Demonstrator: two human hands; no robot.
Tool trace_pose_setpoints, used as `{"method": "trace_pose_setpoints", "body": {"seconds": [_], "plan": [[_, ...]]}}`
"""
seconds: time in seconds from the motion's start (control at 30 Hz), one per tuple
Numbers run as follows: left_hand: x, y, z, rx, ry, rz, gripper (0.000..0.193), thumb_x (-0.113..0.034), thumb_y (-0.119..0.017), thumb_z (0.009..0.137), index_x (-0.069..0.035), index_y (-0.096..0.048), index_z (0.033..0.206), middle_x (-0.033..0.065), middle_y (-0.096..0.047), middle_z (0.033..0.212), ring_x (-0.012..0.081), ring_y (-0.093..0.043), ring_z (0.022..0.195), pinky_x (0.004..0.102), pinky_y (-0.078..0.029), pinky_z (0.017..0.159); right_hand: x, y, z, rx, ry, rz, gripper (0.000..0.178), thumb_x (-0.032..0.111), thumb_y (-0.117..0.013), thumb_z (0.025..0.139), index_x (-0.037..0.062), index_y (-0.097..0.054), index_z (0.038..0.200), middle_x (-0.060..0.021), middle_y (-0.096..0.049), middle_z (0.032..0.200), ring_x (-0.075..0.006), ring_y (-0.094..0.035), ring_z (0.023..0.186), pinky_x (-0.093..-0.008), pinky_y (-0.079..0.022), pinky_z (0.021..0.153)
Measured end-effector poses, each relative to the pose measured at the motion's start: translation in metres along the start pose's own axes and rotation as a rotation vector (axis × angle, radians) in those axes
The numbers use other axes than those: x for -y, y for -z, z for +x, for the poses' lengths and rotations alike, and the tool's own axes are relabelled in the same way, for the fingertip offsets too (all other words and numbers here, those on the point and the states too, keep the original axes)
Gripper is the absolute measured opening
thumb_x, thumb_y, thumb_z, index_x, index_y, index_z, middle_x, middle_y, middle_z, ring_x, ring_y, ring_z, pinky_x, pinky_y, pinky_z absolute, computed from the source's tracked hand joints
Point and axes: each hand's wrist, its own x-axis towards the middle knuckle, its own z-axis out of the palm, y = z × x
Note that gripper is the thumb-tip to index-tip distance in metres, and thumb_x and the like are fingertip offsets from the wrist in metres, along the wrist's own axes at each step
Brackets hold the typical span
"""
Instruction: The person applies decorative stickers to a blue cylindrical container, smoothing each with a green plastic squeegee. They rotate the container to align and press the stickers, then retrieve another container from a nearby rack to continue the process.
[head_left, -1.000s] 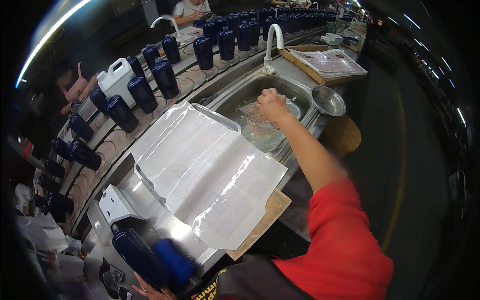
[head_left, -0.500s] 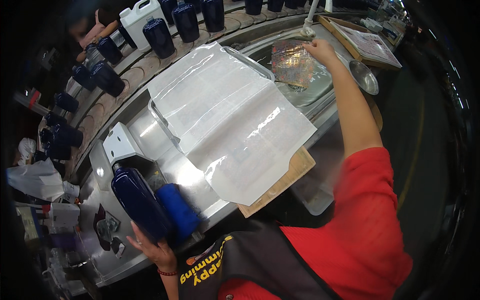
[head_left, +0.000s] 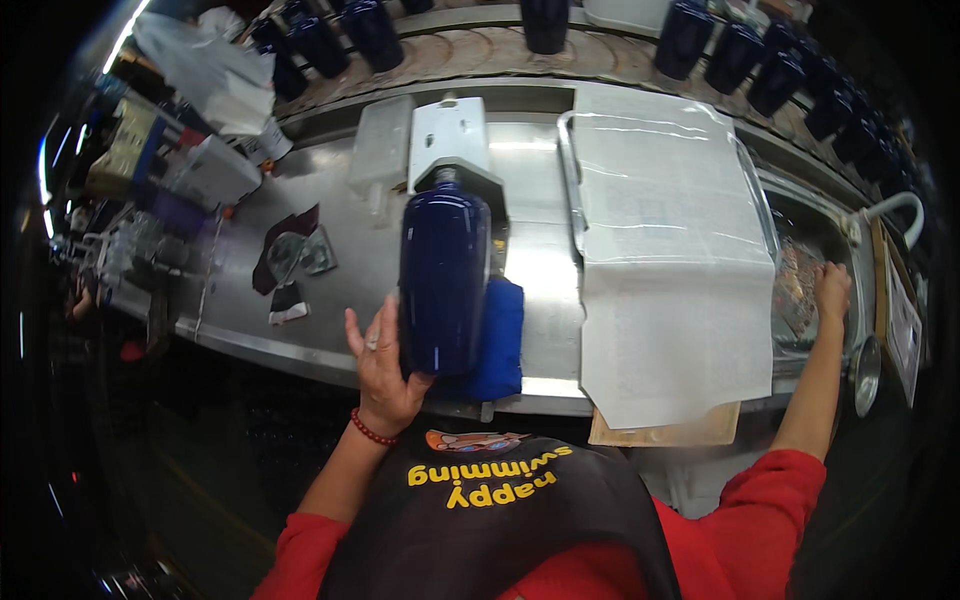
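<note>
A glossy dark blue bottle (head_left: 440, 290) lies with its neck against a white angled bracket (head_left: 447, 135) and its base toward me. My left hand (head_left: 388, 375) is at the base's left side, fingers spread and thumb touching the bottle's lower edge. A blue cloth roll (head_left: 500, 340) lies just right of the bottle. At the far right, my right hand (head_left: 832, 290) pinches the edge of a thin patterned, shiny sheet (head_left: 796, 285) in the sink basin (head_left: 770, 190). My fingertips there are partly hidden.
White translucent sheeting (head_left: 675, 250) covers a tray (head_left: 568, 190) and a wooden board (head_left: 665, 428). Dark scraps (head_left: 285, 250) lie on the steel counter (head_left: 340, 330) at left. Blue bottles (head_left: 545, 25) line the conveyor (head_left: 460, 60) behind. A faucet (head_left: 895, 205) and metal bowl (head_left: 866, 375) are at right.
The view has turned left, so the bottle now sits near the middle and the sink at the right edge. My left hand stays by the bottle's base; my right still holds the patterned sheet.
</note>
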Motion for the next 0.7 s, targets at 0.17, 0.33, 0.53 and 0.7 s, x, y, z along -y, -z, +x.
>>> {"method": "trace_pose_setpoints", "body": {"seconds": [0.17,0.33,0.53,0.7], "plan": [[-0.002,-0.001,0.002,-0.028,-0.003,-0.070,0.089,-0.059,-0.052,0.098,0.006,-0.032,0.154,0.0241,-0.056,0.141,0.0377,-0.053,0.133,0.0656,-0.004,0.118,0.027,0.085,0.002,-0.277,0.242,-0.011,0.021,0.023,-0.061,0.099,0.0020,-0.064,0.099,-0.0114,-0.060,0.113,-0.0349,-0.056,0.113,-0.0509,-0.049,0.090],[0.001,0.000,0.002,-0.026,0.007,-0.144,0.087,-0.056,-0.057,0.096,0.005,-0.034,0.153,0.0234,-0.056,0.141,0.0373,-0.052,0.133,0.0684,-0.006,0.116,0.075,0.176,-0.020,-0.380,0.511,0.120,0.021,0.019,-0.061,0.099,-0.0018,-0.063,0.102,-0.0128,-0.062,0.116,-0.0332,-0.057,0.115,-0.0428,-0.048,0.094],[0.009,-0.006,0.002,-0.044,0.020,-0.248,0.085,-0.056,-0.059,0.095,0.005,-0.038,0.151,0.0229,-0.054,0.142,0.0382,-0.045,0.138,0.0683,-0.008,0.116,0.173,0.268,-0.092,-0.417,0.742,0.307,0.018,0.012,-0.065,0.096,-0.0054,-0.060,0.101,-0.0118,-0.061,0.117,-0.0301,-0.057,0.112,-0.0371,-0.046,0.095],[0.015,-0.001,0.004,0.022,-0.027,-0.234,0.093,-0.060,-0.061,0.093,0.004,-0.032,0.153,0.0248,-0.043,0.150,0.0424,-0.032,0.145,0.0638,-0.010,0.118,0.247,0.323,-0.155,-0.301,0.946,0.536,0.013,0.006,-0.070,0.091,-0.0038,-0.062,0.088,-0.0125,-0.062,0.119,-0.0281,-0.059,0.111,-0.0385,-0.048,0.093]]}}
